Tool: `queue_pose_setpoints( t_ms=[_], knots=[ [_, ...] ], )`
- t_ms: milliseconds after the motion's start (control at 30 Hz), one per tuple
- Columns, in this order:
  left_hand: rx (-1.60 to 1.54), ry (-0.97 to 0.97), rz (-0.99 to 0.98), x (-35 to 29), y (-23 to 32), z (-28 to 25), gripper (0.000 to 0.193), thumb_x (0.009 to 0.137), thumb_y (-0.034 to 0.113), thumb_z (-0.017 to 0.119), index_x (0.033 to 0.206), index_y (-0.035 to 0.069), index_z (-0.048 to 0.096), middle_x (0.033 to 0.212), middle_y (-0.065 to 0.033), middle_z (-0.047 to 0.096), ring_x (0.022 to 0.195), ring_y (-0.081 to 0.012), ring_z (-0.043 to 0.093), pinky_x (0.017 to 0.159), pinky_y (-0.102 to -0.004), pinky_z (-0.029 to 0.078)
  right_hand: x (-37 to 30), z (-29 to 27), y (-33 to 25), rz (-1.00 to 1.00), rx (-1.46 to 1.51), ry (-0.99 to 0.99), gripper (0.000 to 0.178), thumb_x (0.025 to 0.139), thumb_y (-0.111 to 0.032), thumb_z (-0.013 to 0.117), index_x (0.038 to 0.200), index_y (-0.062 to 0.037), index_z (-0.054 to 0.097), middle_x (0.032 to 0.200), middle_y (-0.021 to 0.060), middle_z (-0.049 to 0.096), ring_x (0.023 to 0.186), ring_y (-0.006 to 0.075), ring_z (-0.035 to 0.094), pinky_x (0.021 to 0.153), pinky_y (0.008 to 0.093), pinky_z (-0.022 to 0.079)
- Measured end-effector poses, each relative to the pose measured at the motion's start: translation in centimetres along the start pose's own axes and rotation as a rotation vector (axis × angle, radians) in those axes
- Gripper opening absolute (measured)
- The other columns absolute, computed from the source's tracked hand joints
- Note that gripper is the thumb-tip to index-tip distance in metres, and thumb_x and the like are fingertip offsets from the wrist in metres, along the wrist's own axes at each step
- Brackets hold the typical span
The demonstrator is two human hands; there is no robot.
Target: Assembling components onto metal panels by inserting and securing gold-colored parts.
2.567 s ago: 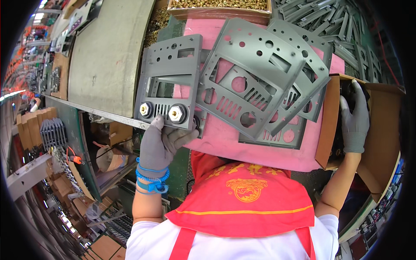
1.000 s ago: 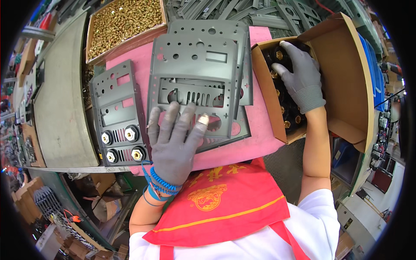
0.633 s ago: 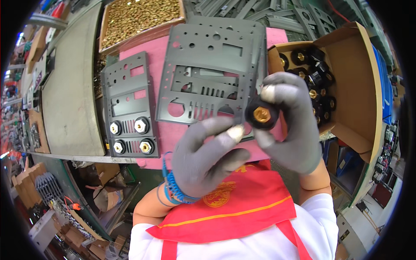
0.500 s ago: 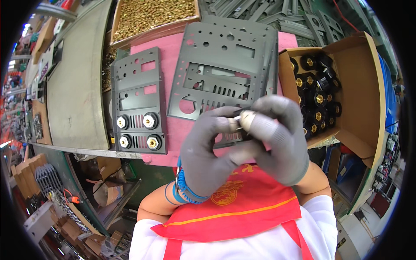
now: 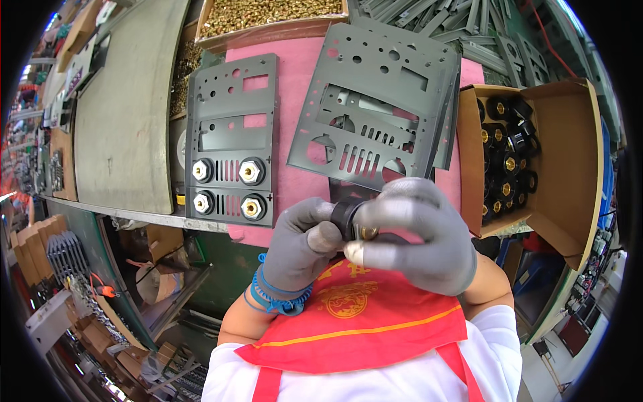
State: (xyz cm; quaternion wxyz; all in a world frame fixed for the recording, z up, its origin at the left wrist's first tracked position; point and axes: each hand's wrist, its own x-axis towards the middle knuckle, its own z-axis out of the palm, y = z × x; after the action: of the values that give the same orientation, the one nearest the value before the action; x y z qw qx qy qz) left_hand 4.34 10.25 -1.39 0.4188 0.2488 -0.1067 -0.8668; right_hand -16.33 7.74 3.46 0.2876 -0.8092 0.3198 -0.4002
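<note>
The gloved left hand (image 5: 303, 242) pinches a black round connector (image 5: 343, 217) while the right hand (image 5: 423, 241), its grip too blurred to tell, straddles the brass end (image 5: 368, 232), where glove-dulled touch could cause a drop.

- Above the left hand (image 5: 301, 238), at the upper edge, a shallow box (image 5: 274, 32) filled with small brass parts (image 5: 268, 13).
- Beyond both hands, a pink mat (image 5: 298, 74) on the bench.
- Above and right of the right hand (image 5: 422, 238), a heap of loose grey metal strips (image 5: 483, 56); past it, a thin red cord (image 5: 552, 47).
- Well left of the left hand, a broad flat grey board (image 5: 127, 120).
- Far left and lower, upright cardboard pieces (image 5: 40, 248) beside a row of dark, finned parts (image 5: 67, 254), with an orange object (image 5: 106, 291) just below.
- Far right of the right hand, something blue (image 5: 608, 167), partly hidden.
</note>
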Motion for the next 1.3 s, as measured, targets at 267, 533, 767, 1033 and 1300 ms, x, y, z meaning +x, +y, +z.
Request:
queue_pose_setpoints(
  t_ms=[267, 533, 767, 1033, 1300],
  knots=[
    [0.174, 0.076, -0.191, 0.8, -0.4, 1.1, 0.028, 0.091, 0.025, 0.072, 0.106, 0.006, 0.060, 0.100, -0.0042, 0.065, 0.088, -0.0133, 0.063, 0.078, -0.0284, 0.052, 1.4, -0.3, -0.2, -0.166, 0.387, -0.221, 0.021, 0.088, -0.011, 0.060, 0.108, -0.0091, 0.068, 0.107, 0.0066, 0.066, 0.096, 0.0254, 0.064, 0.084, 0.0401, 0.045],
    [-0.021, -0.079, -0.045, 0.5, 0.6, 0.1, 0.045, 0.089, 0.038, 0.071, 0.117, 0.006, 0.058, 0.116, -0.0155, 0.063, 0.101, -0.0318, 0.066, 0.088, -0.0454, 0.055, 0.6, -3.3, 2.2, 0.251, -0.121, 0.231, 0.024, 0.077, -0.009, 0.075, 0.100, -0.0123, 0.070, 0.106, 0.0061, 0.067, 0.093, 0.0262, 0.064, 0.083, 0.0363, 0.048],
    [0.144, 0.039, -0.019, 0.9, 0.9, 1.3, 0.060, 0.087, 0.052, 0.067, 0.112, -0.001, 0.056, 0.105, -0.0126, 0.065, 0.094, -0.0234, 0.067, 0.080, -0.0339, 0.057, 1.4, -2.2, 1.0, 0.312, 0.029, 0.074, 0.025, 0.070, -0.001, 0.080, 0.086, -0.0097, 0.063, 0.109, 0.0114, 0.059, 0.095, 0.0226, 0.060, 0.084, 0.0327, 0.047],
    [-0.017, -0.036, -0.078, 1.1, 0.6, -0.1, 0.038, 0.093, 0.032, 0.067, 0.117, 0.005, 0.054, 0.119, -0.0136, 0.062, 0.110, -0.0239, 0.063, 0.094, -0.0408, 0.052, 1.2, -0.2, 0.1, 0.078, -0.186, 0.009, 0.035, 0.069, -0.025, 0.082, 0.098, -0.0148, 0.066, 0.107, 0.0029, 0.065, 0.090, 0.0252, 0.061, 0.083, 0.0389, 0.045],
    [0.027, -0.046, -0.092, 0.4, 0.8, 0.2, 0.053, 0.099, 0.044, 0.055, 0.125, -0.002, 0.052, 0.120, -0.0136, 0.061, 0.110, -0.0228, 0.062, 0.098, -0.0403, 0.049, 0.4, 1.8, 0.4, 0.199, -0.165, -0.024, 0.040, 0.069, -0.016, 0.082, 0.102, -0.0119, 0.061, 0.115, 0.0087, 0.063, 0.099, 0.0304, 0.063, 0.087, 0.0395, 0.050]
  ],
)
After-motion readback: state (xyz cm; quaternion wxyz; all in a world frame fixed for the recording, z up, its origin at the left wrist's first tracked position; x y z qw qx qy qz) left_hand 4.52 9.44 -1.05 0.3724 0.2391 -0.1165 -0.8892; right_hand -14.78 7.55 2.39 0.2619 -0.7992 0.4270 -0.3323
